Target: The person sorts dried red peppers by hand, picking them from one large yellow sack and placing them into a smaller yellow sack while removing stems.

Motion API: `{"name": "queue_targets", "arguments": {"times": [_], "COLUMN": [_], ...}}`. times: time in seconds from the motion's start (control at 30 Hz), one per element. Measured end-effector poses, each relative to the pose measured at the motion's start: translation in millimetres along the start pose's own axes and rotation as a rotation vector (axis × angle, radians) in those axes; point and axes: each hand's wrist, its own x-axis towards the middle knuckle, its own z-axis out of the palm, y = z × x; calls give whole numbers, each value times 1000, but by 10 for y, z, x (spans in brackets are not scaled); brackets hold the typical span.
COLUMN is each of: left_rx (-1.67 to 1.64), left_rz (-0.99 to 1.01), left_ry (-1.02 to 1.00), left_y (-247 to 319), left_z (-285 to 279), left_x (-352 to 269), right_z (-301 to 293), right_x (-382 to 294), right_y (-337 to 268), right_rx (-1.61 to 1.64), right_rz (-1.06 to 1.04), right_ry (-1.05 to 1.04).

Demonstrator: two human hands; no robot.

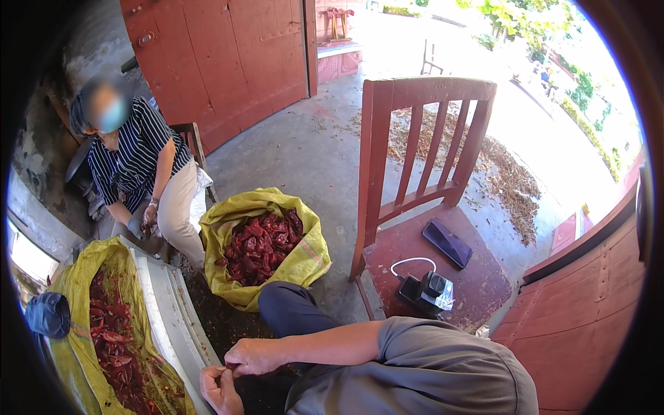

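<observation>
My right hand [252, 357] and my left hand [220, 390] meet low in the view, fingertips together. A small dark red piece, apparently a dried chili pepper [231, 366], is pinched between them, mostly hidden by the fingers. Just left of my hands runs a pale metal trough or panel edge [174, 306]. Beyond it, a yellow woven sack [78, 358] lies spread out, bearing dried red chilies [114, 337] and scattered seeds. In front of my knee stands an open yellow woven sack [311, 259] filled with dried red chilies [262, 244].
A co-worker [142, 140] in a striped shirt sits across, hands low in the lap, one gloved. Beside me, a red wooden chair [487, 290] carries a phone [447, 243] and a cabled device [428, 290]. Stems and debris [513, 187] litter the floor. A dark blue cloth item [47, 315] lies at left.
</observation>
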Motion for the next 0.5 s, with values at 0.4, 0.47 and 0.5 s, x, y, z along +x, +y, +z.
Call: {"name": "queue_targets", "arguments": {"times": [0.4, 0.47, 0.5], "left_rx": [-808, -768, -656], "left_rz": [-240, -191, -96], "left_ry": [76, 42, 6], "left_y": [686, 722, 750], "left_z": [360, 292, 258], "left_x": [206, 159, 159], "right_z": [-326, -315, -323], "right_x": [165, 181, 179], "right_y": [-395, -464, -456], "right_rx": [-138, -116, -96], "right_rz": [-37, 31, -2], "right_ry": [40, 28, 35]}}
